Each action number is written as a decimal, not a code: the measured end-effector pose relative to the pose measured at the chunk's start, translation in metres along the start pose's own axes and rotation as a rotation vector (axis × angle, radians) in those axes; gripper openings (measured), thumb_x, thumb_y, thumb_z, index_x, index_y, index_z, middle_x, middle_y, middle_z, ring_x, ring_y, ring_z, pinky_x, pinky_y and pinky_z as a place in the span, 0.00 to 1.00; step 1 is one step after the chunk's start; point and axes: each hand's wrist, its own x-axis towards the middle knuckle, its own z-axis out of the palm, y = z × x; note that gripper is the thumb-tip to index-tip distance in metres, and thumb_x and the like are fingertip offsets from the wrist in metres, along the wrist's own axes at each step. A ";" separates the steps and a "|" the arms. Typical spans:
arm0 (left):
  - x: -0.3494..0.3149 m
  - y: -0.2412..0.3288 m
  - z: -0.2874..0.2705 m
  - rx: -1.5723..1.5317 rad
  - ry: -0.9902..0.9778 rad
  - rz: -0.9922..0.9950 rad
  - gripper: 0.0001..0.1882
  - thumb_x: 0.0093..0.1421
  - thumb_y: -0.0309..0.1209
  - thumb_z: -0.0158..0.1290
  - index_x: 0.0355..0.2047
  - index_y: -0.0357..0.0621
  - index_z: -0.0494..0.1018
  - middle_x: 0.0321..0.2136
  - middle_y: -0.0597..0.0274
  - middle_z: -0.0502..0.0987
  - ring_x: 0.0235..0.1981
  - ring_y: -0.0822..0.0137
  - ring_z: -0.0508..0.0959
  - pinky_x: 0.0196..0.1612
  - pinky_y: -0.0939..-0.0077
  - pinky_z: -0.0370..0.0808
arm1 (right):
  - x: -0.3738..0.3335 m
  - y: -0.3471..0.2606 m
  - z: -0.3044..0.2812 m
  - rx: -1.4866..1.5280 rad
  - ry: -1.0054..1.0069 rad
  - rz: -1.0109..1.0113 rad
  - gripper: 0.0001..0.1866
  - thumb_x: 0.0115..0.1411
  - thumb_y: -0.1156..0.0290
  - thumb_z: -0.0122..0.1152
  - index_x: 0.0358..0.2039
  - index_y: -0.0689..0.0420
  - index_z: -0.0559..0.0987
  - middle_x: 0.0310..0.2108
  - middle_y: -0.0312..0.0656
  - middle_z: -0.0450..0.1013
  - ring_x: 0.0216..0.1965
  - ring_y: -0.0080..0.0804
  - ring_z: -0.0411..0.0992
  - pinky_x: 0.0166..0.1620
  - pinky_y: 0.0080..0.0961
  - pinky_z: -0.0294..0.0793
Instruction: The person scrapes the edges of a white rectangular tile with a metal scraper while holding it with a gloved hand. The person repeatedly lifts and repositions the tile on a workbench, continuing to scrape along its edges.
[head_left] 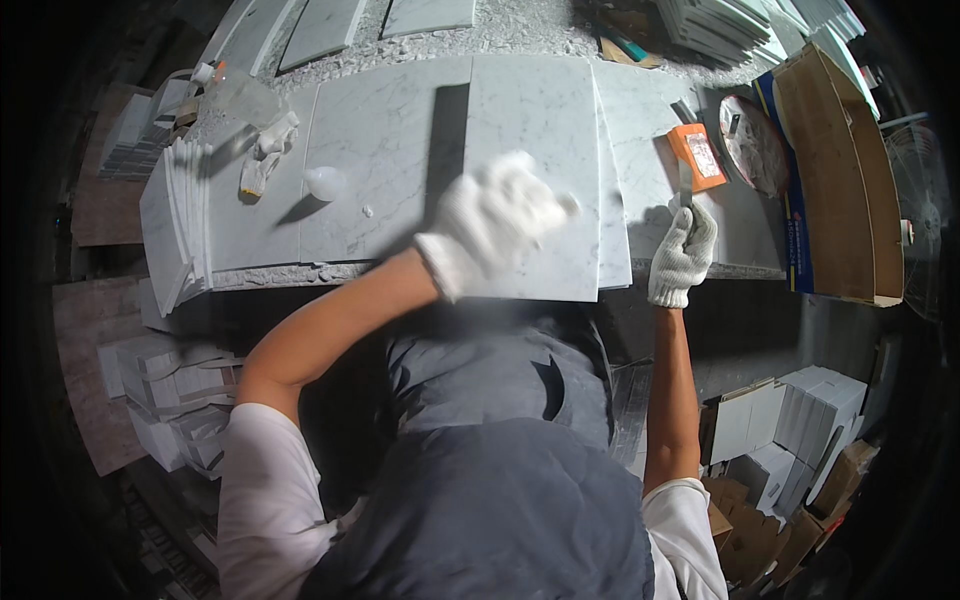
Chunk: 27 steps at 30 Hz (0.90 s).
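My left hand (497,215), in a white knit glove and blurred by motion, is over the upright-lying white marble tile (535,120) in the middle of the bench. Its fingers look curled; a small dull tip shows at their right side, but I cannot make out what it is. This tile lies on other tiles, and its near end juts past the bench edge. My gloved right hand (685,255) is closed around a narrow flat metal scraper blade (686,183) pointing away from me. Just beyond the blade lies an orange box (700,155) with a white label.
Left on the bench are a translucent white lump (325,183), a crumpled glove (268,150), a clear plastic bottle (245,95) and leaning tiles (178,225). At right stand a plastic-covered round container (752,145) and a cardboard box (835,180). White rubble (540,38) covers the far side.
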 end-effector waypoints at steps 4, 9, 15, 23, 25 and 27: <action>0.018 0.004 -0.003 -0.040 0.059 0.136 0.11 0.62 0.36 0.54 0.42 0.53 0.82 0.37 0.60 0.79 0.37 0.62 0.78 0.39 0.66 0.80 | -0.001 -0.002 0.000 0.063 -0.004 -0.043 0.10 0.71 0.77 0.57 0.50 0.65 0.78 0.42 0.45 0.79 0.44 0.28 0.79 0.50 0.25 0.81; 0.021 0.006 -0.012 -0.056 -0.121 0.066 0.10 0.63 0.37 0.57 0.40 0.50 0.82 0.35 0.53 0.79 0.42 0.57 0.81 0.47 0.61 0.79 | -0.001 -0.005 0.002 -0.032 0.010 -0.069 0.08 0.70 0.78 0.58 0.48 0.65 0.80 0.40 0.42 0.80 0.41 0.25 0.79 0.48 0.24 0.80; 0.020 -0.006 0.011 -0.044 -0.245 0.042 0.16 0.64 0.42 0.55 0.50 0.54 0.81 0.50 0.52 0.79 0.50 0.50 0.78 0.48 0.51 0.79 | -0.001 -0.007 -0.001 -0.132 0.013 -0.106 0.08 0.70 0.77 0.59 0.47 0.63 0.81 0.39 0.42 0.81 0.39 0.25 0.79 0.46 0.23 0.79; -0.028 -0.031 -0.013 0.074 -0.016 0.235 0.06 0.60 0.38 0.56 0.32 0.54 0.81 0.29 0.63 0.81 0.28 0.58 0.79 0.34 0.64 0.78 | -0.004 -0.036 -0.033 0.241 -0.066 0.318 0.13 0.74 0.68 0.53 0.53 0.64 0.74 0.48 0.50 0.80 0.49 0.37 0.81 0.53 0.30 0.81; -0.034 -0.056 -0.013 0.163 0.018 -0.273 0.08 0.64 0.34 0.52 0.38 0.58 0.81 0.28 0.64 0.81 0.29 0.56 0.79 0.35 0.61 0.77 | -0.022 -0.053 -0.056 0.257 -0.125 0.355 0.14 0.76 0.67 0.50 0.53 0.65 0.73 0.49 0.51 0.80 0.50 0.39 0.80 0.57 0.34 0.78; -0.039 -0.079 -0.008 0.231 0.081 -0.430 0.08 0.66 0.34 0.51 0.39 0.58 0.81 0.32 0.62 0.81 0.33 0.54 0.80 0.36 0.59 0.78 | -0.042 -0.069 -0.070 0.300 -0.196 0.426 0.14 0.76 0.67 0.50 0.52 0.65 0.73 0.50 0.51 0.79 0.51 0.39 0.79 0.58 0.34 0.78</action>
